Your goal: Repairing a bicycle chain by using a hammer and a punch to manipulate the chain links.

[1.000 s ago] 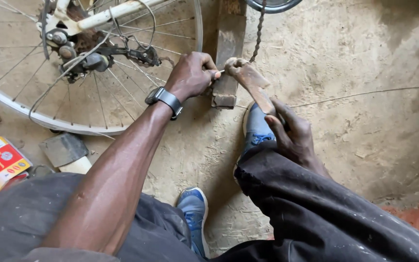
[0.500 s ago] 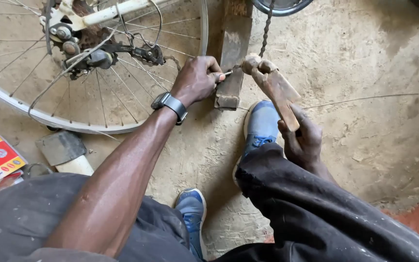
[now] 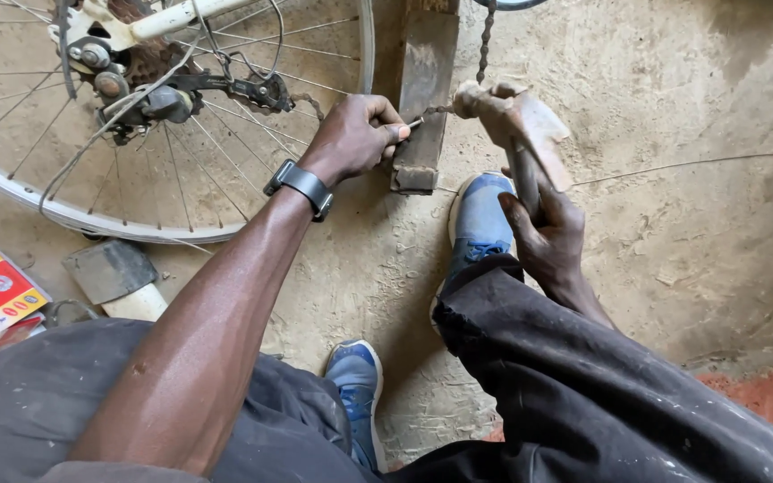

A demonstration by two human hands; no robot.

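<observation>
Over the wooden block [image 3: 422,98] — left fingers [image 3: 385,134] pinched, perhaps on a pin.

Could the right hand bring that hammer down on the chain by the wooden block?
Probably yes: the right hand holds the hammer raised just above the chain, nothing between; the left hand sits close beside.

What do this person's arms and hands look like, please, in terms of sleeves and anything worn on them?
The left arm is bare from the shoulder down, with a black wristwatch on a wide black strap at the wrist. The left hand has no glove. The right arm is covered to the wrist by a long dark sleeve, dusty and speckled with pale spots. The right hand is also bare.
</observation>
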